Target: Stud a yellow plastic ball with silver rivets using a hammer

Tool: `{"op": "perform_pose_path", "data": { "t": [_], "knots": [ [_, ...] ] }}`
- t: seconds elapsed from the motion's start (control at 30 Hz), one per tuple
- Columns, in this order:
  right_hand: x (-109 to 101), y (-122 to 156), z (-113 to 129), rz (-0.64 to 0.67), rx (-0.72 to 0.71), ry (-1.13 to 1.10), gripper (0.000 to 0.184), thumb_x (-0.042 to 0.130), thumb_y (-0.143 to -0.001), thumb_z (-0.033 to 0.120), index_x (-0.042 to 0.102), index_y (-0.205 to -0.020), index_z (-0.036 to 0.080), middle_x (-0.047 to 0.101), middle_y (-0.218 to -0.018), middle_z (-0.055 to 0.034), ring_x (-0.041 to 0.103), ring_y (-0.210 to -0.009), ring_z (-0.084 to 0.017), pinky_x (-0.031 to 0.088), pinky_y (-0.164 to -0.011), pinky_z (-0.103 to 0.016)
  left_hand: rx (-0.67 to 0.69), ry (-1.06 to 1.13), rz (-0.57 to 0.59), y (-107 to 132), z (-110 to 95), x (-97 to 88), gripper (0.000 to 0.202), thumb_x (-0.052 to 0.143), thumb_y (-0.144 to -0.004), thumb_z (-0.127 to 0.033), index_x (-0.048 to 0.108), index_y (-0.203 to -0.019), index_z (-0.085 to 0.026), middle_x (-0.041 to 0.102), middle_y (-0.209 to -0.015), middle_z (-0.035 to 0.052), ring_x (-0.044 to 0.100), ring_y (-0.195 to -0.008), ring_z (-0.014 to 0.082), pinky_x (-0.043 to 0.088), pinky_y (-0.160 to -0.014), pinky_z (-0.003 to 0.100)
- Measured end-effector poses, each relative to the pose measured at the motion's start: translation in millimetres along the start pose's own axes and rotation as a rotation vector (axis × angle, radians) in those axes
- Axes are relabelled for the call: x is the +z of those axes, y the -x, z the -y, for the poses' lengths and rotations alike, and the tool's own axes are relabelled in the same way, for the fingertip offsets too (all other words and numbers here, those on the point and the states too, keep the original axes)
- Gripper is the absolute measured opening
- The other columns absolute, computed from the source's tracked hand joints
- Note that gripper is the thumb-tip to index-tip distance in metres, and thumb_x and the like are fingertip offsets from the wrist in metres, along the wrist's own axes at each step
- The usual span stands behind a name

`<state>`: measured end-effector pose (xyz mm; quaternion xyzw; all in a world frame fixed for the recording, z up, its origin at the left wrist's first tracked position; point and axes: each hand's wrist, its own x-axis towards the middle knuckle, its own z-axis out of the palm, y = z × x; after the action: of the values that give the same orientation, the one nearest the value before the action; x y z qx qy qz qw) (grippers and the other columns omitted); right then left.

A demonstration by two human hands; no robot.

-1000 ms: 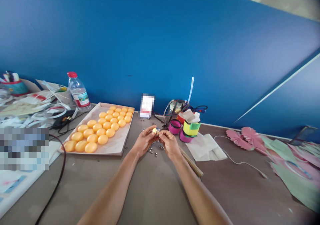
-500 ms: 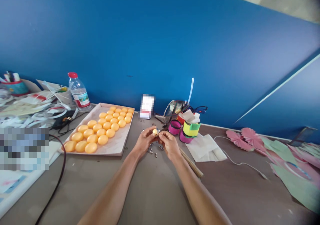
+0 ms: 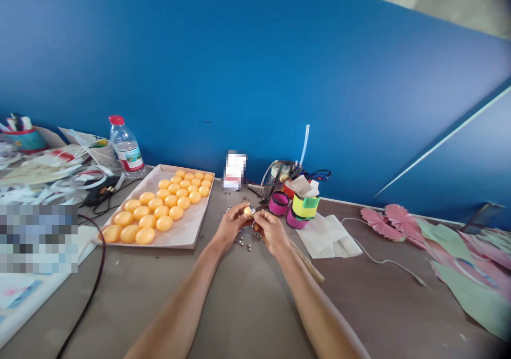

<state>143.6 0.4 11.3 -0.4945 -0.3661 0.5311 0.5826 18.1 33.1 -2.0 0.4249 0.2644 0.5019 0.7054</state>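
Note:
My left hand [image 3: 232,225] is closed, its thumb and fingertips pinching a small orange ball [image 3: 247,210]. Something shiny and silvery shows at the ball's right side, too small to make out. Against that side, my right hand [image 3: 272,230] is closed in a pinch; its fingertips hide whatever is between them. Several small shiny silver pieces [image 3: 240,239] lie scattered on the table below and around both hands. To the left stands a shallow white box [image 3: 181,237] with rows of orange balls [image 3: 161,210] in it.
A pink ring [image 3: 278,203] and a yellow-and-pink container [image 3: 305,207] stand right of my hands, beside a white cloth [image 3: 330,237]. A thin wooden stick [image 3: 307,263] lies by my right forearm. A bottle [image 3: 126,148], cables and paper clutter are left; pink paper shapes [image 3: 383,223] lie right.
The ball has turned or shifted very slightly between my fingertips. Both hands stay in nearly the same place, and nothing else has visibly moved.

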Motion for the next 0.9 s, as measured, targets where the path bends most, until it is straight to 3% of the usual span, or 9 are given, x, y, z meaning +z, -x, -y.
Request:
{"op": "perform_pose_path", "data": {
  "t": [0.63, 0.9],
  "knots": [
    [-0.3, -1.2, -4.0, -0.016, -0.011, 0.019, 0.022, 0.067, -0.059, 0.036, 0.056, -0.067, 0.018, 0.047, -0.050, 0.0067, 0.042, -0.048, -0.008, 0.029, -0.049, -0.022, 0.006, -0.088, -0.009, -3.4, 5.8, -1.3, 0.040, 0.066, -0.068, -0.033, 0.060, -0.104, -0.017, 0.061, -0.097, 0.0067, 0.059, -0.082, 0.0176, 0.048, -0.079, 0.038],
    [-0.4, -0.6, -0.6, -0.046, 0.057, 0.040, 0.024, 0.069, -0.053, 0.033, 0.054, -0.062, 0.017, 0.049, -0.050, 0.0071, 0.039, -0.043, -0.006, 0.028, -0.047, -0.021, 0.041, -0.240, -0.058, -1.4, 3.6, -0.3, 0.036, 0.065, -0.068, -0.033, 0.062, -0.100, -0.017, 0.062, -0.094, 0.0062, 0.059, -0.081, 0.0171, 0.049, -0.076, 0.033]
  ]
}}
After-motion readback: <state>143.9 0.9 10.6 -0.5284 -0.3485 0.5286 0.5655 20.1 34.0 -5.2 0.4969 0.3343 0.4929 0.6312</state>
